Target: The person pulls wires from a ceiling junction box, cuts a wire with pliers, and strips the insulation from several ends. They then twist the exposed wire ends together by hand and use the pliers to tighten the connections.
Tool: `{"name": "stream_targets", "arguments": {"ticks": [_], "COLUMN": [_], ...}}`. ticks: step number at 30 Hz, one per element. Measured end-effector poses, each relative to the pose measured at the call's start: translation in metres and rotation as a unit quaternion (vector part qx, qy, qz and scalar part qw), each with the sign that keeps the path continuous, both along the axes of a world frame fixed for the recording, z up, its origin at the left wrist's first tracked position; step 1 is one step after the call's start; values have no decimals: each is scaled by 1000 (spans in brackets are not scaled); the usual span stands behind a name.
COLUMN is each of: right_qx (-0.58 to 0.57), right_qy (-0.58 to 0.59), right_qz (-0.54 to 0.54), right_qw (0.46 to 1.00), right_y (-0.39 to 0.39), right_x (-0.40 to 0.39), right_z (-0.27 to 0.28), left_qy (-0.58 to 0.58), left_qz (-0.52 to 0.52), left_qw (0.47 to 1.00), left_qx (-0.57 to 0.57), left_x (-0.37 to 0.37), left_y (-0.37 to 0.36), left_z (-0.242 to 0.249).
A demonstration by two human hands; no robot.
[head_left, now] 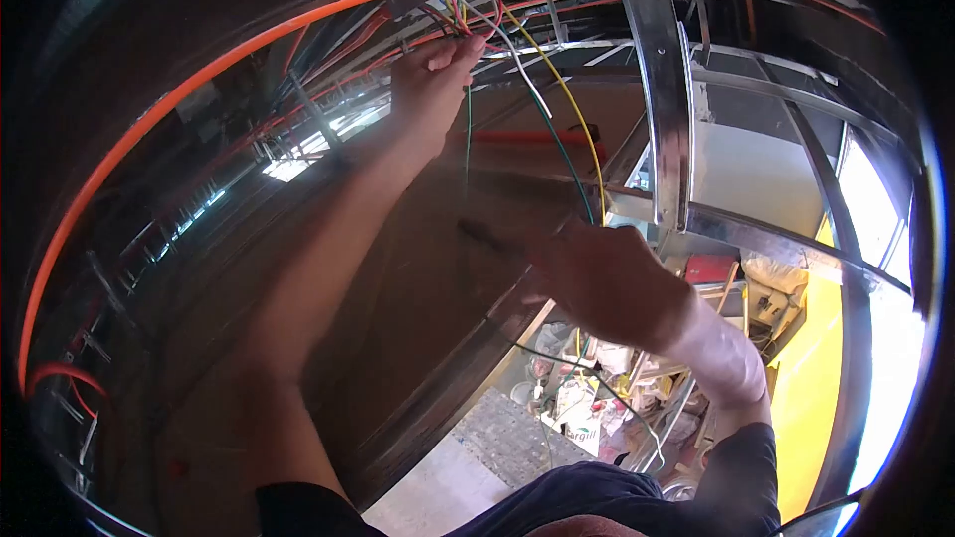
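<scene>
Near the ceiling, my left hand [438, 80] has its fingers pinched at a bundle of thin coloured wires [458, 12]. My right hand [607, 278], lower and to the right, is closed around something dark and slender, blurred by motion, that points left. A yellow wire [569, 94] and a green wire [572, 164] curve down from the bundle to the right hand. A white wire [512, 52] hangs beside them. Below the right hand, a dark wire [607, 388] trails down to the lower right.
An orange conduit [169, 104] arcs along the left and top. A metal stud [662, 70] stands right of my hands, joined to a crossbar [766, 239]. Far below lie cluttered materials [637, 368], a grey floor [428, 477] and a yellow panel [811, 368].
</scene>
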State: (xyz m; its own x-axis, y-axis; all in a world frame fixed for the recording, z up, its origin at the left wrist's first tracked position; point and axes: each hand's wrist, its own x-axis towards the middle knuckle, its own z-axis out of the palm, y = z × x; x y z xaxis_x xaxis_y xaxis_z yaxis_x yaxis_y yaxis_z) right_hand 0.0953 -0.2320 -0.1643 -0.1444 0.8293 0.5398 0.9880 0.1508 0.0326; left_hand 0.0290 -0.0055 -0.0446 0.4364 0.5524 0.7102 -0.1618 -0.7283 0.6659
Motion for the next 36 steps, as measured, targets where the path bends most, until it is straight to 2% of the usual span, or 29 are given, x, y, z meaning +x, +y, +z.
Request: {"name": "stream_targets", "arguments": {"ticks": [2, 3, 7, 9, 11, 13, 14, 16, 19, 21, 25, 28, 33, 36], "right_qx": [2, -33, -22, -6, -14, -24, -19, -14, -29, -21, -69, -54, 61, 48], "right_qy": [-38, -24, -43, -102, -87, -75, -78, -83, -118, -72, -55, -82, -126, -95], "right_qz": [11, -13, 9, -34, -51, -67, -63, -61, -57, -17, -24, -22, -46, -47], "right_qw": [999, 999, 999, 994, 995, 995, 995, 995, 991, 997, 996, 995, 989, 993], "right_y": [12, 20, 40, 48, 59, 69, 73, 87, 114, 125, 124, 113, 107, 84], "right_x": [3, 1, -4, -11, -13, -11, -10, -6, 7, 16, 20, 19, 21, 14], "right_z": [3, 6, 11, 13, 16, 16, 15, 12, -5, -12, -21, -21, -24, -12], "left_qy": [-4, -15, -24, -27, -31, -37, -40, -34, -29, -31, -15, -15, -12, 14], "left_qz": [-17, -11, -1, -14, -26, -112, -113, -178, -196, -229, -232, -232, -212, -203], "left_qw": [1000, 1000, 999, 999, 999, 993, 993, 983, 978, 970, 969, 967, 973, 975], "left_qx": [-14, 1, 29, 22, 13, 6, 5, -37, -59, -82, -86, -103, -90, -90], "left_x": [7, 10, 11, 4, -3, -11, -15, -21, -33, -41, -43, -39, -41, -47], "left_y": [1, 3, -1, -8, -6, 2, 3, 4, 10, 6, 2, 3, 0, 2], "left_z": [0, 1, 1, -2, -2, -4, -4, -3, 0, 3, 4, 0, 0, 5]}}
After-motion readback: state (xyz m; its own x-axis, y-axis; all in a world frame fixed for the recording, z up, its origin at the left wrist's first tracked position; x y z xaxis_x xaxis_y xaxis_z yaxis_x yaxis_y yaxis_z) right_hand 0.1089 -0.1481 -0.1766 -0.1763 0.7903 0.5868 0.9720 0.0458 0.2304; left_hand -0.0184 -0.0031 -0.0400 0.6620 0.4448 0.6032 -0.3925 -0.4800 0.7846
